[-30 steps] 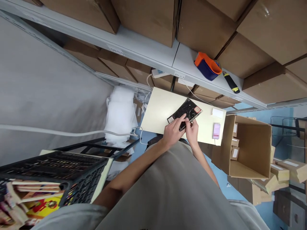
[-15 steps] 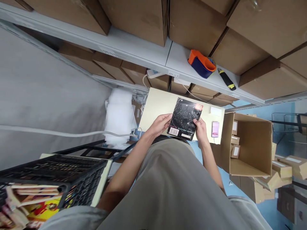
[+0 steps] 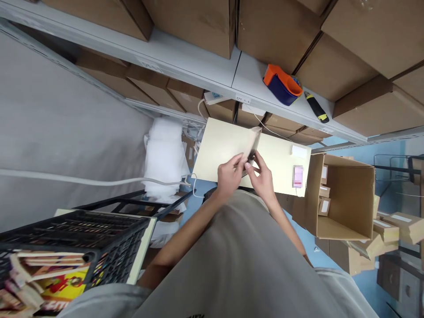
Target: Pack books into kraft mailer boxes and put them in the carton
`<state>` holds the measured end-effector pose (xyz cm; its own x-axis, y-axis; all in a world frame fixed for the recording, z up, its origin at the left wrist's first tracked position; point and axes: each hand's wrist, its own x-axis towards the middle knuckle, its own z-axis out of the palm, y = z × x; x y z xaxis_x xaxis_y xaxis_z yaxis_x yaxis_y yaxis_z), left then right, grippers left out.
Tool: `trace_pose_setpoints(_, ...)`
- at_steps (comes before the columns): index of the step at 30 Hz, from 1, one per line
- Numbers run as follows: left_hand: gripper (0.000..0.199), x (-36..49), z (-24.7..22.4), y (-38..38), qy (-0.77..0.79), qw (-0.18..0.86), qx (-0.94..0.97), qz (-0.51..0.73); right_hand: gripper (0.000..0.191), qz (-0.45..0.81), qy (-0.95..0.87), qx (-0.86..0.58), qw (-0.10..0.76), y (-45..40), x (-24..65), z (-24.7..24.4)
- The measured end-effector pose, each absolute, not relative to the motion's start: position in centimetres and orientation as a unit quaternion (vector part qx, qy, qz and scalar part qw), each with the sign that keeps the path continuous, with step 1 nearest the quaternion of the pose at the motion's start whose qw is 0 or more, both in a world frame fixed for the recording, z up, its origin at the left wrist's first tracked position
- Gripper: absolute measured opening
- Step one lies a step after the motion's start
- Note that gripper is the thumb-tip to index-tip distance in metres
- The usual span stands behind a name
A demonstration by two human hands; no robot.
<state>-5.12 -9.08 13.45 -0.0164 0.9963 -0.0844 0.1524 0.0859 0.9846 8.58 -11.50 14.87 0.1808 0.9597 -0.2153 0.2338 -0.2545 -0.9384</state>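
A thin book (image 3: pixel 252 141) stands nearly edge-on above the cream board (image 3: pixel 218 137), its pale side facing left and a dark side facing right. My left hand (image 3: pixel 230 173) is closed on its lower left part. My right hand (image 3: pixel 261 176) pinches its lower right edge, the fingertips close to those of my left hand. On the right part of the board lie a phone (image 3: pixel 298 176) with a lit pink screen and a small white item (image 3: pixel 299 152).
An open cardboard box (image 3: pixel 346 198) stands right of the board, parcels beyond it. The shelf (image 3: pixel 212 53) ahead holds boxes, an orange and blue tape dispenser (image 3: pixel 283 86) and a cutter (image 3: pixel 316 107). A black crate (image 3: pixel 112 238) with books is at lower left.
The book has turned from its dark, barcoded face lying toward me to nearly edge-on. My hands have come closer together, the right one moving left.
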Motion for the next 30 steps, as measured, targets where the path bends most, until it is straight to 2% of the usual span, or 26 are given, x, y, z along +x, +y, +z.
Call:
trace_pose_setpoints(2, 0.038, -4.4, 14.3, -10.1, 0.548, 0.440, 0.554, 0.445, 0.067, 0.441, -0.438, -0.657, 0.427, -11.2, 7.7, 15.4)
trace_pose_setpoints(4, 0.035, -4.2, 14.8, -10.7, 0.522, 0.431, 0.585, 0.448, 0.061, 0.435, -0.416, -0.657, 0.455, -10.7, 7.8, 15.7)
trace_pose_setpoints(8, 0.044, -6.0, 14.9, -9.6, 0.492, 0.505, 0.559, 0.437, 0.054, 0.481, -0.370, -0.623, 0.494, -10.1, 9.6, 15.6)
trace_pose_setpoints(11, 0.054, -8.4, 13.8, -7.4, 0.552, 0.479, 0.500, 0.464, 0.055, 0.554, -0.317, -0.585, 0.501, -10.6, 10.6, 15.7)
trace_pose_setpoints(12, 0.060, -9.1, 13.3, -6.7, 0.562, 0.494, 0.476, 0.463, 0.055, 0.573, -0.301, -0.576, 0.499, -10.9, 10.7, 15.7)
trace_pose_setpoints(16, 0.070, -10.6, 11.6, -5.6, 0.500, 0.697, 0.358, 0.370, 0.055, 0.606, -0.259, -0.564, 0.497, -12.0, 10.6, 15.8)
trace_pose_setpoints(19, 0.069, -10.4, 11.3, -6.2, 0.478, 0.749, 0.307, 0.340, 0.057, 0.610, -0.261, -0.568, 0.487, -12.5, 10.8, 15.7)
trace_pose_setpoints(24, 0.072, -9.5, 11.1, -7.2, 0.481, 0.733, 0.303, 0.373, 0.065, 0.589, -0.314, -0.593, 0.450, -12.1, 12.3, 15.0)
trace_pose_setpoints(28, 0.074, -8.9, 10.3, -7.4, 0.523, 0.661, 0.334, 0.422, 0.074, 0.417, -0.396, -0.679, 0.456, -11.5, 12.9, 14.4)
trace_pose_setpoints(30, 0.072, -8.5, 10.2, -7.7, 0.546, 0.618, 0.358, 0.437, 0.074, 0.381, -0.422, -0.689, 0.449, -11.6, 12.2, 14.4)
